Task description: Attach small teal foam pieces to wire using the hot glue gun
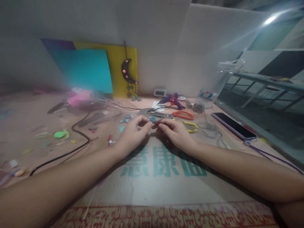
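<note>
Between my two hands, just above the printed board [147, 190], is a small teal ornament [152, 119], its exact kind too small to make out. My left hand [135, 134] is closed, thumb and forefinger pinching the ornament's left side. On the other side my right hand [174, 133] is closed too, its thumb against the fingers by a thin grey cord-like piece; what lies within the pinch is hidden. Several small teal pieces [122, 129] lie left of my left hand. Right behind my hands are yellow-handled scissors [192, 126] and an orange-handled tool [184, 115].
A glue gun [173, 100] with a red light rests at the back, near a small digital display [160, 92]. Grey cord [211, 129] and a phone [234, 125] lie to the right. A black cable [82, 134] crosses the left. A moon ornament [127, 71] hangs against yellow card.
</note>
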Motion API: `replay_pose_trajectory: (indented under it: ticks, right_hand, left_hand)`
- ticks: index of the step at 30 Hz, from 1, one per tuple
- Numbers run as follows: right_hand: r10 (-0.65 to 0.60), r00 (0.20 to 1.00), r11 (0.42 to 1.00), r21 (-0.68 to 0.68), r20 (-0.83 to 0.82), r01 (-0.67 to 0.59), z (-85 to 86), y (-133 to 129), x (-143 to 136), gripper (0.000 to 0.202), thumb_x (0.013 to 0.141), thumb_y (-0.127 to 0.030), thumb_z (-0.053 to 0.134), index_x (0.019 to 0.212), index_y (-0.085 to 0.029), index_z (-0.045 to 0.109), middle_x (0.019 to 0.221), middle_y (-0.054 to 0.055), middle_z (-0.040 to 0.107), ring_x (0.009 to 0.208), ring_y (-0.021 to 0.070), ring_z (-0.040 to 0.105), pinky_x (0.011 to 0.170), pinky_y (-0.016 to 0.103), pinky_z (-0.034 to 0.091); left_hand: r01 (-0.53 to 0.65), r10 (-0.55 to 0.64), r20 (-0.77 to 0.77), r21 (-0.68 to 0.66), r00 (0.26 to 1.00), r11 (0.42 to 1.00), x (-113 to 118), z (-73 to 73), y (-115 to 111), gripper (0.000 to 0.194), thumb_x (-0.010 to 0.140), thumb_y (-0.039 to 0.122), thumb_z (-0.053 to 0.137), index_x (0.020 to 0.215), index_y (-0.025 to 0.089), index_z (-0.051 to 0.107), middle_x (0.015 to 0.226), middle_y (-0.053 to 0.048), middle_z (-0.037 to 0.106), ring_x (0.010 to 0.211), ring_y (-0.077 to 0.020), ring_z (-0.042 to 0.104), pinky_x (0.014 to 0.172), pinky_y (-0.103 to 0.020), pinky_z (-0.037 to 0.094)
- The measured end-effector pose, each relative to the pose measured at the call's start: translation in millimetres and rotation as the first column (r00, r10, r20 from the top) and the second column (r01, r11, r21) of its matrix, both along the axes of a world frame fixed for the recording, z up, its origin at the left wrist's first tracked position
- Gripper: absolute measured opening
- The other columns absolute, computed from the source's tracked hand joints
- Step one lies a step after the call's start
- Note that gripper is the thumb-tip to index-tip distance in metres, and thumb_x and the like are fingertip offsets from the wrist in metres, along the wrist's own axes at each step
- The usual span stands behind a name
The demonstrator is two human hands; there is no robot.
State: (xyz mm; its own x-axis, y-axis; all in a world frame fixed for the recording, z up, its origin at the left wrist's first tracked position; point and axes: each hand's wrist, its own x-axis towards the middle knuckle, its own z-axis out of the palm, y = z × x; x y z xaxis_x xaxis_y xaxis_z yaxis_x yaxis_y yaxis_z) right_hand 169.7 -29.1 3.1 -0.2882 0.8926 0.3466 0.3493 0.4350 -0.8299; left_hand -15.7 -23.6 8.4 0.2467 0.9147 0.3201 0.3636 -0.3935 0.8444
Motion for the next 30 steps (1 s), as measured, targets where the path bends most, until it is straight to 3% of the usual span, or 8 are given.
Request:
replay_pose_trajectory:
  ticks: [5,11,18,23,26,28,30]
  right_hand:
    - [-0.037,0.999,0.997,-0.065,-0.032,0.035,1.0,0,1,0.021,0.091,-0.03,0.055,0.088,-0.016,0.07,0.078,0.002,0.07,0.065,0.011,0.06,0.06,0.023,0.047]
    - [-0.042,0.997,0.995,-0.09,-0.07,0.035,1.3,2,1,0.017,0.087,-0.031,0.059,0.083,-0.016,0.067,0.082,0.003,0.073,0.072,0.0131,0.063,0.066,0.024,0.049]
    - [-0.015,0.995,0.992,-0.128,-0.095,0.003,2.8,1,0,0.016,0.085,-0.032,0.061,0.079,-0.017,0.061,0.076,0.001,0.068,0.066,0.0121,0.059,0.061,0.024,0.046]
    - [0.023,0.979,0.981,-0.185,-0.205,-0.062,5.4,-5,1,0.02,0.085,-0.037,0.062,0.079,-0.019,0.055,0.07,0.0,0.063,0.063,0.0124,0.06,0.061,0.025,0.049]
    - [0.132,0.973,0.953,-0.247,-0.191,-0.178,7.2,-11,0,0.024,0.085,-0.04,0.063,0.078,-0.019,0.053,0.067,-0.001,0.062,0.06,0.0118,0.059,0.061,0.025,0.049]
    - [0.259,0.951,0.906,-0.3,-0.167,-0.299,7.7,-16,-1,0.025,0.085,-0.041,0.064,0.078,-0.019,0.053,0.066,0.0,0.063,0.059,0.0111,0.058,0.06,0.025,0.049]
    - [0.35,0.925,0.861,-0.336,-0.15,-0.38,8.0,-20,-3,0.026,0.085,-0.041,0.064,0.078,-0.019,0.053,0.068,0.0,0.063,0.06,0.0106,0.057,0.061,0.025,0.048]
  left_hand:
    - [0.004,-0.003,-0.04,0.005,0.999,1.0,0,-0.5,0,0.018,0.088,0.033,0.053,0.083,0.017,0.059,0.085,-0.002,0.064,0.079,-0.0167,0.057,0.072,-0.029,0.042]
    - [0.056,-0.05,-0.112,0.051,0.992,0.997,0,-4.0,2,0.019,0.087,0.034,0.054,0.077,0.018,0.057,0.077,0.0,0.063,0.074,-0.0164,0.057,0.069,-0.028,0.041]
    - [0.124,-0.112,-0.157,0.071,0.981,0.99,0,-11.0,5,0.024,0.089,0.04,0.053,0.08,0.019,0.06,0.077,-0.001,0.064,0.075,-0.0175,0.058,0.066,-0.028,0.043]
    - [0.172,-0.151,-0.155,0.131,0.976,0.976,-2,-16.7,8,0.013,0.091,0.027,0.051,0.096,0.019,0.061,0.094,-0.004,0.067,0.088,-0.0183,0.062,0.08,-0.03,0.048]
    - [0.212,-0.206,-0.067,0.101,0.976,0.972,-2,-16.0,7,0.029,0.09,0.02,0.048,0.119,0.021,0.055,0.12,-0.007,0.064,0.092,-0.017,0.065,0.085,-0.032,0.05]
    - [0.334,-0.333,-0.018,0.055,0.943,0.941,-2,-14.4,5,0.046,0.09,0.017,0.047,0.135,0.025,0.046,0.137,-0.009,0.056,0.09,-0.0151,0.066,0.083,-0.031,0.053]
    - [0.444,-0.444,-0.022,-0.005,0.896,0.896,-1,-13.5,3,0.05,0.09,0.017,0.045,0.139,0.027,0.044,0.138,-0.008,0.057,0.087,-0.015,0.068,0.08,-0.03,0.054]
